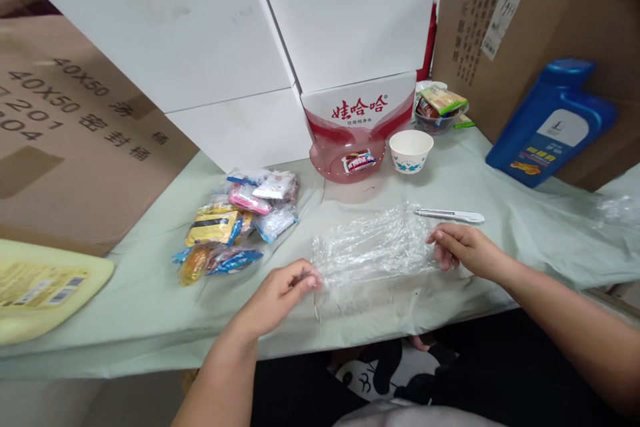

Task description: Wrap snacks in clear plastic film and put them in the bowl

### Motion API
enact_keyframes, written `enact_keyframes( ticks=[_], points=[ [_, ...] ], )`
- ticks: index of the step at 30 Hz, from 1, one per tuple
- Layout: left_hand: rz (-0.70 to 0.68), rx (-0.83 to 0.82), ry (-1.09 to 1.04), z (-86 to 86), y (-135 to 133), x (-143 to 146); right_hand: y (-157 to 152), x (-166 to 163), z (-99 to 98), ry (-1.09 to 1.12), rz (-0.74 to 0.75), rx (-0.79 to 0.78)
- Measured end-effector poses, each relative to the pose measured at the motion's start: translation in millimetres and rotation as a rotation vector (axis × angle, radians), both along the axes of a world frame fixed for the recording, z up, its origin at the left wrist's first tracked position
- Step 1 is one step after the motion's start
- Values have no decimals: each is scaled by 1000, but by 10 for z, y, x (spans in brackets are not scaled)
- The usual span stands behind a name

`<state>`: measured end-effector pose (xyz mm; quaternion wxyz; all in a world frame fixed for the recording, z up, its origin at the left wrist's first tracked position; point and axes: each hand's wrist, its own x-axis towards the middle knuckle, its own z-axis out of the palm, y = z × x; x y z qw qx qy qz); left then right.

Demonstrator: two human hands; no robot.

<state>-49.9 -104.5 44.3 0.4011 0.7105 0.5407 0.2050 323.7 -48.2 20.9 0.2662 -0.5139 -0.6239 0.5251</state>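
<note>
A crinkled transparent plastic wrapper (373,243) lies spread out near the table's front edge, between my two hands. My left hand (287,290) pinches its left edge, thumb and fingers pressed together. At the opposite edge, my right hand (460,247) has its fingers curled and closed on the plastic. Just behind the right hand rests a white utility knife (450,215). Whether the plastic is a bag or a flat sheet I cannot tell.
Several packaged snacks (230,220) are heaped on the left. Behind the plastic stand a pink bowl (325,163) holding a wrapped snack and a white paper cup (411,150). A blue bottle (550,127), yellow bottle (45,290), cardboard boxes (65,127) and white boxes (350,13) surround the area.
</note>
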Motion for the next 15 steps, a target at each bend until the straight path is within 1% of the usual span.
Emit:
enact_keyframes(
  ticks=[1, 3, 4, 6, 9, 12, 15],
  points=[
    [103, -22, -19, -25, 16, -3, -2, -24, -14, -16, -21, 2],
    [281, -25, 10, -96, 51, 16, -5, -67, -53, -49, -72, 32],
    [347, -11, 35, -136, 68, 39, -4, -86, -76, -60, -94, 58],
    [418, 20, 35, -207, 95, 100, 4, -117, -119, -70, -125, 111],
    [430, 58, -93, -262, 115, 176, 26, -147, -147, -73, -152, 168],
    [367, 67, -178, -266, 115, 192, 49, -148, -149, -85, -180, 246],
    [326, 33, -222, -264, 109, 193, 66, -126, -178, -123, -186, 312]
  ],
)
